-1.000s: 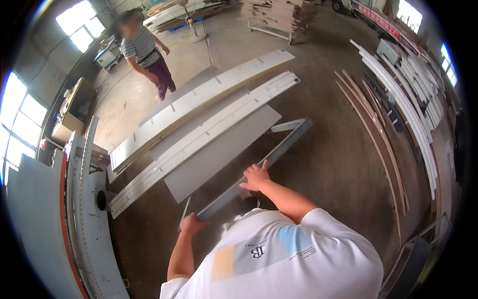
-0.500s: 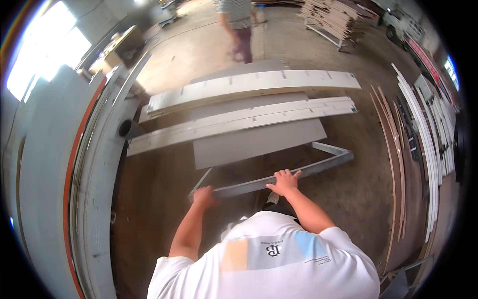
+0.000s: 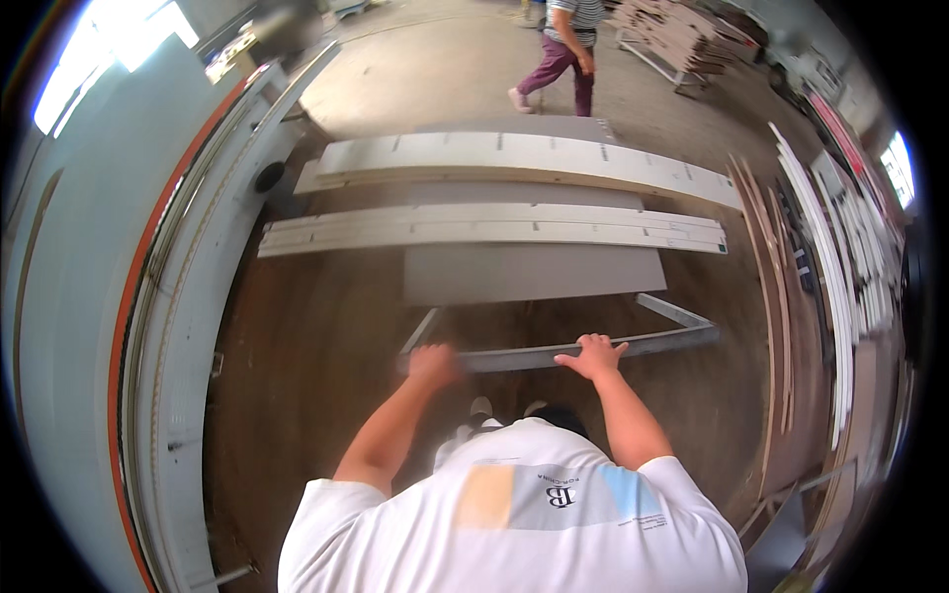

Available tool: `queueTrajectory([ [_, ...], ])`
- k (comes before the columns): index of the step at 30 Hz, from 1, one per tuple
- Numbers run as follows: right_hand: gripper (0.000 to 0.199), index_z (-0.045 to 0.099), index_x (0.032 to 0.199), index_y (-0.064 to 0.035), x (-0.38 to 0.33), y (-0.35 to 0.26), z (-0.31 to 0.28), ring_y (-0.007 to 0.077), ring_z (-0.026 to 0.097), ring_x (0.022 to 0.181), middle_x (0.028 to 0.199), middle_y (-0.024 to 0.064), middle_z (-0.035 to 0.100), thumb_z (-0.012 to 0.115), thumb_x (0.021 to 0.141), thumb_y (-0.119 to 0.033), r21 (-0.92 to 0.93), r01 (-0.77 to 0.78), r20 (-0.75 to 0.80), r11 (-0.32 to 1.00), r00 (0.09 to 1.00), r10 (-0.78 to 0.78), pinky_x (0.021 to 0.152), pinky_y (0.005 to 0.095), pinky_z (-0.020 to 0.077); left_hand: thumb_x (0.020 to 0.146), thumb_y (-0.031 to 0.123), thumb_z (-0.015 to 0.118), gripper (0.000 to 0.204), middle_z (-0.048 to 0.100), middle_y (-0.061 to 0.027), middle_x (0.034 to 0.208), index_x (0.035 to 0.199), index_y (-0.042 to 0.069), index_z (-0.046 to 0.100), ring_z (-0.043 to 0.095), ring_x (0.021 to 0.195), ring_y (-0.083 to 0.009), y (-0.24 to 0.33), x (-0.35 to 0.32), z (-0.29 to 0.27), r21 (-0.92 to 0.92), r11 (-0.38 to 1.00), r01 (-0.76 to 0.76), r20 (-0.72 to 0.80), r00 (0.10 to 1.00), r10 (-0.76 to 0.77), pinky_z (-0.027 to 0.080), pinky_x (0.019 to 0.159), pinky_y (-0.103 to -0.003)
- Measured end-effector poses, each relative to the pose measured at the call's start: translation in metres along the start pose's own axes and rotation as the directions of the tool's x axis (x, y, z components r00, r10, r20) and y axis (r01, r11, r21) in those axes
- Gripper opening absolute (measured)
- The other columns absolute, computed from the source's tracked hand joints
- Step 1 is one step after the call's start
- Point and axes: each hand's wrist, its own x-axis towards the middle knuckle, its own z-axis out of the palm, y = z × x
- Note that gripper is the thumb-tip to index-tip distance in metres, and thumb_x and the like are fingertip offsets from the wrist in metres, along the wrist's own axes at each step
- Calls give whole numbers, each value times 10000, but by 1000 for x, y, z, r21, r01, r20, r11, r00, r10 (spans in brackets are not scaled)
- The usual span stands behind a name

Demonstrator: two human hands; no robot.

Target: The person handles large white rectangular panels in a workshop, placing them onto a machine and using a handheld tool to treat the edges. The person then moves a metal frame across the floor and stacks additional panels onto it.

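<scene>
A grey metal frame (image 3: 509, 359) stands in front of me, its near bar running crosswise and its side bars reaching toward a flat grey panel (image 3: 534, 274). My left hand (image 3: 432, 367), slightly blurred, is closed over the bar near its left end. Farther right, my right hand (image 3: 595, 357) grips the same bar, fingers over the top and thumb stretched to the side. Beyond the bar, a stack of long white strips (image 3: 494, 229) lies across the panel. Behind that lies a second stack of wider white boards (image 3: 514, 153).
On the left a long pale bench (image 3: 183, 296) with an orange edge runs alongside. Brown and white strips (image 3: 825, 296) lie lengthwise on the right. A person in purple trousers (image 3: 561, 69) walks at the far side, near a rack of stacked brown boards (image 3: 682, 40).
The frame and boards now appear straighter across the view and slightly farther right. Both hands stay on the bar. The other person has moved right.
</scene>
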Motion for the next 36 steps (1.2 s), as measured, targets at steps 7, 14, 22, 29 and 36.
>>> queueTrajectory([
  [7,886,682,1399,-161,-106,21,93,266,448,1506,1514,66,604,731,782,-795,28,-91,-7,995,996,91,1219,846,83,702,613,893,691,734,-126,1228,1129,97,723,670,1222,-335,-49,-97,92,75,997,-16,-18,1000,17,492,1060,-501],
  [14,893,679,1384,-157,-233,25,243,245,470,1465,1454,42,632,754,757,-788,68,-11,-146,998,989,21,1150,915,121,650,586,944,821,683,-134,1337,1258,97,686,622,1290,-357,-131,-213,212,155,984,86,-8,996,-86,468,1121,-473],
  [22,854,678,1404,-178,-436,-26,335,261,497,1457,1470,49,631,759,782,-758,103,-47,-63,994,997,54,1144,914,131,679,470,940,723,682,-136,1327,1247,115,670,614,1317,-329,-193,-404,288,220,961,165,-24,986,-164,451,1140,-480],
  [29,825,707,1334,-198,-629,-3,429,255,540,1429,1431,25,669,808,736,-756,54,-39,-112,998,993,45,1162,884,150,769,312,829,415,709,-106,1197,1127,131,721,621,1243,-313,-163,-632,359,96,983,154,-190,973,-134,419,1116,-465],
  [36,873,677,1383,-185,-820,88,448,277,512,1457,1488,69,626,818,735,-752,21,-67,-30,998,997,67,1197,849,118,871,190,707,194,703,-129,1073,1044,103,710,638,1118,-325,-75,-851,393,35,993,117,-273,956,-103,422,1069,-463],
])
